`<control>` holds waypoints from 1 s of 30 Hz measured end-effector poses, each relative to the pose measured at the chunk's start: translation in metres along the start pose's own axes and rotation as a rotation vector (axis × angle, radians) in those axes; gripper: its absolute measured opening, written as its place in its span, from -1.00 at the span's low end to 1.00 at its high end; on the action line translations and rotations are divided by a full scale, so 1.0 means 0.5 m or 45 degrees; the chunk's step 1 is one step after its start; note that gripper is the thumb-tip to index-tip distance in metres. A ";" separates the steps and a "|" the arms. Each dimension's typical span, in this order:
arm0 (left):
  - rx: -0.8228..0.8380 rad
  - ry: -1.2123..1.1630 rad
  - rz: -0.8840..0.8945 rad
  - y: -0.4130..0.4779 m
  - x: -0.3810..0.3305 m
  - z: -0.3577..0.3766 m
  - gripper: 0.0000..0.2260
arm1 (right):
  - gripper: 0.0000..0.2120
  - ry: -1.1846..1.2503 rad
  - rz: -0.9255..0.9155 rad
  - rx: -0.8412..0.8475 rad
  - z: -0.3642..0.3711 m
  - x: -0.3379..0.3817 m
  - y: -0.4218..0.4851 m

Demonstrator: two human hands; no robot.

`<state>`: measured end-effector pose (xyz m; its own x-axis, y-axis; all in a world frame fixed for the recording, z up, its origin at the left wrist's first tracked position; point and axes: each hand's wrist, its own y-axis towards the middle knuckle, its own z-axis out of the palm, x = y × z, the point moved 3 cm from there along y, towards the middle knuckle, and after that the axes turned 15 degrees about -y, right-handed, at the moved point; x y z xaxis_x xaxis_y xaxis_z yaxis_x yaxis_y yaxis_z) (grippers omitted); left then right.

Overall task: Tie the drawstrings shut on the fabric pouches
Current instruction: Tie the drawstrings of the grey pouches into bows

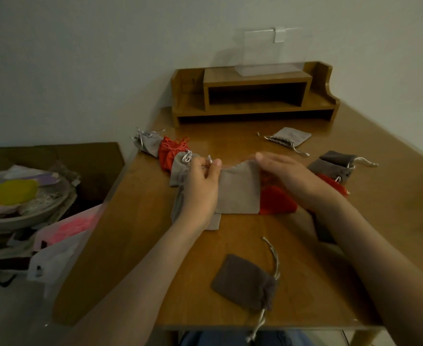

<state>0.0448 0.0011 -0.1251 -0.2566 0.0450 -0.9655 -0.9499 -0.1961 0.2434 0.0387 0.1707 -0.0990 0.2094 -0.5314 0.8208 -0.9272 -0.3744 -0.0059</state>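
A light grey pouch (239,189) lies in the middle of the wooden table (135,233), on top of a red pouch (276,201). My left hand (201,188) pinches a pale drawstring end at the pouch's top left corner. My right hand (287,173) lies with straight fingers over the pouch's top right edge. Tied pouches sit at the far left: a grey pouch (148,143), a red-orange pouch (170,152) and a second grey pouch (180,166). A dark brown pouch (245,282) with loose cords lies near the front edge.
A grey pouch (289,137) lies at the back, and dark grey pouches (334,166) with a red pouch (335,184) lie at the right. A wooden desk shelf (252,93) stands against the wall. Left of the table is a bowl (30,208) among clutter and plastic bags (55,253).
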 end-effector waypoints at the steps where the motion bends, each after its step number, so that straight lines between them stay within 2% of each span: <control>1: 0.011 -0.020 -0.015 -0.002 0.000 0.002 -0.88 | -0.77 -0.076 -0.004 0.023 0.005 -0.001 0.000; 3: 0.027 -0.080 -0.033 -0.005 -0.002 0.005 -0.89 | -0.82 -0.149 -0.053 -0.031 0.009 0.003 0.003; 7: -0.006 -0.098 -0.006 -0.005 -0.013 0.002 -0.84 | -0.96 0.005 -0.128 -0.139 -0.002 0.001 0.006; 10: 0.001 -0.149 0.101 -0.012 -0.032 0.004 -0.85 | -0.97 0.024 -0.175 -0.104 -0.004 -0.001 0.007; 13: 0.125 -0.168 0.209 -0.026 -0.052 0.010 -0.91 | -0.91 0.050 -0.178 -0.032 0.003 0.000 0.008; 16: 0.223 -0.082 0.221 -0.030 -0.048 0.012 -0.91 | -0.88 0.059 -0.225 -0.006 0.003 0.000 0.008; 20: 0.289 -0.017 0.108 -0.032 -0.045 0.013 -0.89 | -0.80 0.074 -0.287 0.039 0.003 0.003 0.002; 23: 0.412 -0.269 -0.155 -0.031 -0.048 0.012 -0.95 | -0.78 0.114 -0.284 0.110 0.007 -0.001 0.002; 25: 0.587 -0.325 -0.249 -0.032 -0.049 0.015 -0.88 | -0.81 0.129 -0.289 0.122 0.005 -0.006 0.005; 27: 0.704 -0.356 -0.298 -0.035 -0.048 0.020 -0.82 | -0.81 0.170 -0.281 0.133 0.002 -0.010 0.007; 30: 0.718 -0.341 -0.317 -0.034 -0.047 0.024 -0.79 | -0.84 0.238 -0.282 0.173 0.000 -0.014 0.008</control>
<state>0.0647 0.0150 -0.1056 0.0160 0.2784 -0.9603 -0.9155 0.3903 0.0979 0.0333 0.1729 -0.1049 0.3290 -0.2813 0.9015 -0.8128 -0.5704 0.1186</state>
